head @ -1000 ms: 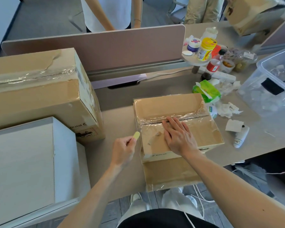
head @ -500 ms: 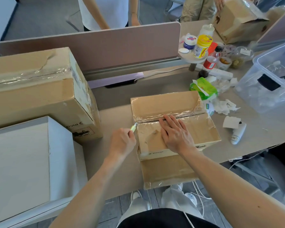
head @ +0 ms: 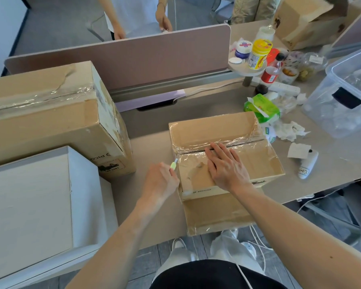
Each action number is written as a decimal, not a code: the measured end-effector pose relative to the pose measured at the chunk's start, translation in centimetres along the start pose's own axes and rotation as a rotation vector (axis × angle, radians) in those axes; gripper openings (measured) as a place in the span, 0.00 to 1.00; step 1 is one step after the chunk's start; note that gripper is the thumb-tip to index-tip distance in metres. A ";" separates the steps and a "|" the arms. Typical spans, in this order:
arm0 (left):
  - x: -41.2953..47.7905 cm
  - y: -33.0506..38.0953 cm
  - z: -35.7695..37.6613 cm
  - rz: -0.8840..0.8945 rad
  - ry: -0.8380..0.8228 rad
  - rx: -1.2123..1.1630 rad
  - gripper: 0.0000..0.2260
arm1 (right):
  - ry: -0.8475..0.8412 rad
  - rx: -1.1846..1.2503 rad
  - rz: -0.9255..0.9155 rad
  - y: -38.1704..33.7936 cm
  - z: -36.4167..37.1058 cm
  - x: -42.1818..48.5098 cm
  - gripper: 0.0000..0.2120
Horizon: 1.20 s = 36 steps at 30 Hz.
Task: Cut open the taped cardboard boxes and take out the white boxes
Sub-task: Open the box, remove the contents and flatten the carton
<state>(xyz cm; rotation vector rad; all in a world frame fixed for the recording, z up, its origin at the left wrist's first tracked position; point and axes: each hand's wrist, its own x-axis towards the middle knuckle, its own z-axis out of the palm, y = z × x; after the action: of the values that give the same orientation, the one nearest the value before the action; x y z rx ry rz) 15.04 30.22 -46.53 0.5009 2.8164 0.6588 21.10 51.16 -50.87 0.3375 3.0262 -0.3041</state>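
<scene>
Cardboard, wrapped in clear tape, forms the small box on the bench under both hands. The right hand lies flat on its top flap, fingers straight and together, tips at the taped seam. The left hand curls round a pale green cutter, whose tip meets the seam's left end. Left of that hand stand a large taped cardboard box and a white box. Far right sits a clear bin, contents unclear.
</scene>
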 end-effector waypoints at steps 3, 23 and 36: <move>-0.2 -0.2 0.2 -0.023 -0.023 -0.011 0.19 | -0.006 -0.001 0.002 -0.1 0.1 0.0 0.32; -4.9 -10.1 8.1 -0.723 -0.227 -0.714 0.13 | -0.002 0.022 0.000 0.1 0.0 -0.2 0.30; -5.9 -11.9 10.6 -0.777 -0.288 -0.429 0.07 | 0.026 0.055 -0.002 0.3 0.1 -0.3 0.27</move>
<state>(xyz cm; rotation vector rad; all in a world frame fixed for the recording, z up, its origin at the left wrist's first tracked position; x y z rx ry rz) 20.05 22.16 -60.63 -0.5103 2.2230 0.8699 21.46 51.32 -50.97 0.3444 3.0484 -0.3861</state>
